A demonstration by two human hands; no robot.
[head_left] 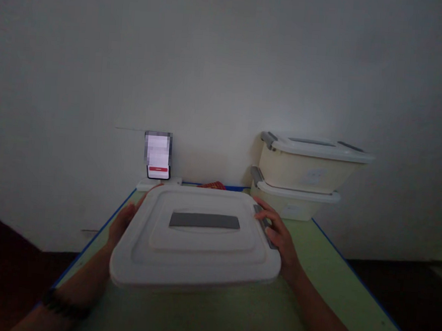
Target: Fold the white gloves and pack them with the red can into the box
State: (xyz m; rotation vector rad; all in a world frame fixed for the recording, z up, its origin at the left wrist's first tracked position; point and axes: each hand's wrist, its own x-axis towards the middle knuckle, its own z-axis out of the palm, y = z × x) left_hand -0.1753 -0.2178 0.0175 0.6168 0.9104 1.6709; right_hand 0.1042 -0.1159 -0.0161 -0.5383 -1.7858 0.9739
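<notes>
In front of me a white plastic storage box lid [202, 272] with a grey handle [204, 221] is held between my two hands. My left hand [121, 224] grips its left edge, with the fingers partly hidden behind the rim. At the right edge my right hand [278, 237] is closed round the side, its fingers over the grey latch [265, 226]. The near edge is tilted slightly down toward me. Whether a box body sits under this lid I cannot tell, as the lid hides it.
Two cream storage boxes [304, 171] with white lids stand stacked at the back right of the green table [323, 273]. A phone [158, 156] with a lit screen leans upright at the back left. Something red [214, 184] lies behind the lid. Blue tape [364, 281] lines the table edges.
</notes>
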